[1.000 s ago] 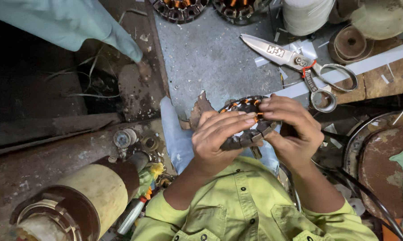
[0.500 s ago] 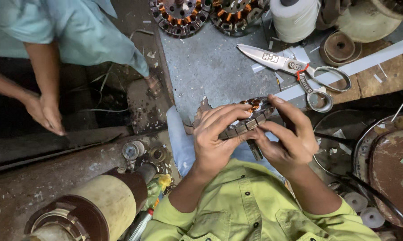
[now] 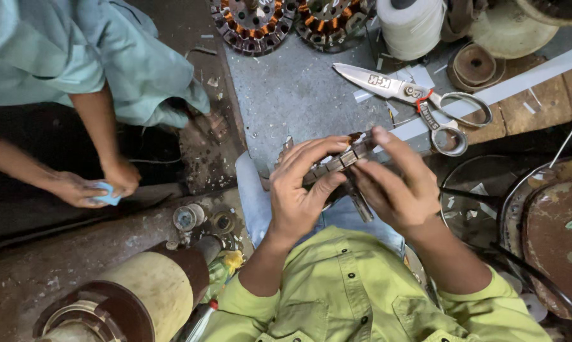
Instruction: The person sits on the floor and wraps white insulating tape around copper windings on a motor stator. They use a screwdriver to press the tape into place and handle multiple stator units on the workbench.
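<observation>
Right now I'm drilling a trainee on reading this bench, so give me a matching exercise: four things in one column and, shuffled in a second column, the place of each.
Things:
1. stator
2. scissors
3. thread spool
4. blue cloth

Places:
A. lying on the grey sheet, blades pointing left
B. in the co-worker's hands, at the left
C. held edge-on between left hand and right hand
D. standing at the top edge, right of two other stators

Pairs: 1-C, 2-A, 3-D, 4-B
</observation>
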